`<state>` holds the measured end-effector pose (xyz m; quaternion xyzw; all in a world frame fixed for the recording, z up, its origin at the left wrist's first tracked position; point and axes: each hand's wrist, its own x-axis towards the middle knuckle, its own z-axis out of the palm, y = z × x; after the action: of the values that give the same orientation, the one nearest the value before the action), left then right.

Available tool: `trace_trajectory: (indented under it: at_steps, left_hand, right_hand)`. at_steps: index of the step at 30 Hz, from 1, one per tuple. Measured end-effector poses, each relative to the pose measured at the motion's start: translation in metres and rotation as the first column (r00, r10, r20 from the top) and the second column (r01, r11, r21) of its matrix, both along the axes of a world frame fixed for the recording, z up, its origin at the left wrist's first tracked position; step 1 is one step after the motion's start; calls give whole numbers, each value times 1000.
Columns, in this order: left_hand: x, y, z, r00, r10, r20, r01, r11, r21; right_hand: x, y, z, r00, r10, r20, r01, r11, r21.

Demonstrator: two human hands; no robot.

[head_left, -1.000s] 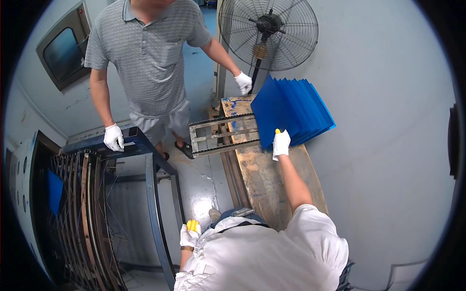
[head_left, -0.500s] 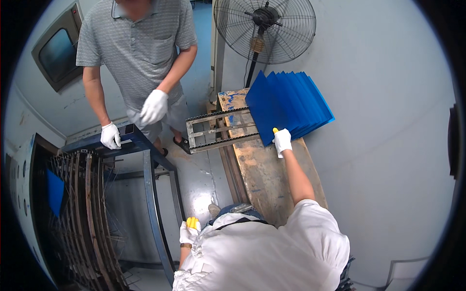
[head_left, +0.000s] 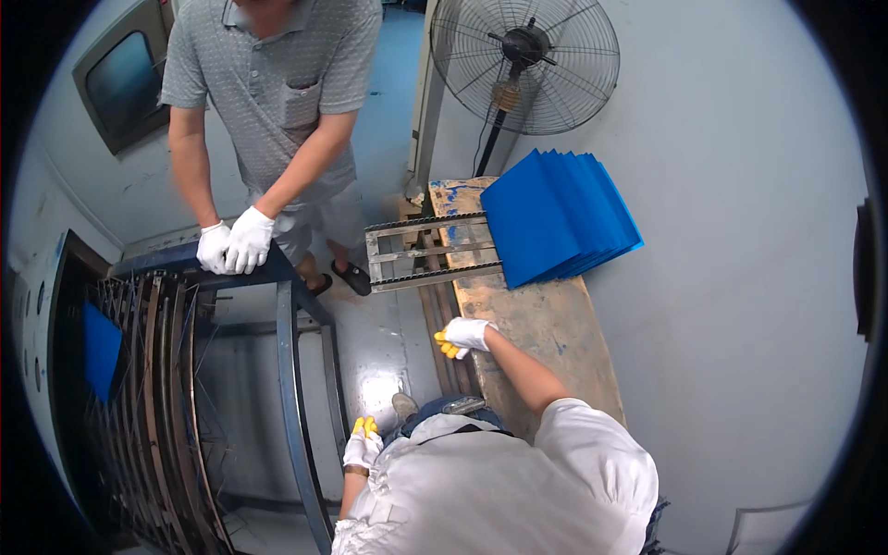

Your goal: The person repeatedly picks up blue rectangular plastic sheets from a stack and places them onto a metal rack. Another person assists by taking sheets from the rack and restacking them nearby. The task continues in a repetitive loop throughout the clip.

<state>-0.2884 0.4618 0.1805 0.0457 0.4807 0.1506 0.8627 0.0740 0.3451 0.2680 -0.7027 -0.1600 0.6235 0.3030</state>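
Observation:
My right hand [head_left: 469,335], in a white glove with yellow fingertips, is over the near left edge of the worn wooden bench [head_left: 532,324]. Its fingers are loosely bent, and I see nothing in them. Low beside my body, my left hand [head_left: 362,447] wears the same kind of glove; its fingers point forward and it holds nothing visible. Several flat blue sheets [head_left: 536,217] stand leaning together in a metal slotted rack [head_left: 402,255] on the far part of the bench. My right hand is apart from them.
A co-worker [head_left: 277,102] rests both gloved hands on a blue metal frame [head_left: 291,370] at left. Beyond it, a dark rack of wires and bars [head_left: 162,398] has a blue sheet [head_left: 102,351] in it. A pedestal fan [head_left: 524,55] stands behind the bench.
My right hand has left the blue sheets and moved back and left toward the bench edge. The co-worker's raised hand has come down onto the other hand at the frame.

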Motion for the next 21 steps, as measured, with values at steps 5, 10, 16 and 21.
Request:
trace_trajectory:
  at_steps: [5, 10, 16, 21]
  left_hand:
    - [-32, 24, -9, 1000, -11, 22, 9, 994, 111]
    - [-78, 41, 16, 992, 128, -22, -126, 990, 66]
    - [-150, 51, 27, 946, 289, 145, -292, 956, -2]
    - [-203, 44, 36, 899, 385, 207, -419, 895, 151]
  right_hand:
    - [-48, 67, 33, 998, 58, -13, -56, 993, 105]
    - [-89, 109, 12, 965, 259, 45, -262, 961, 86]
    - [-154, 148, -9, 931, 294, -215, -296, 955, 25]
    - [-218, 201, 7, 869, 471, -155, -475, 880, 10]
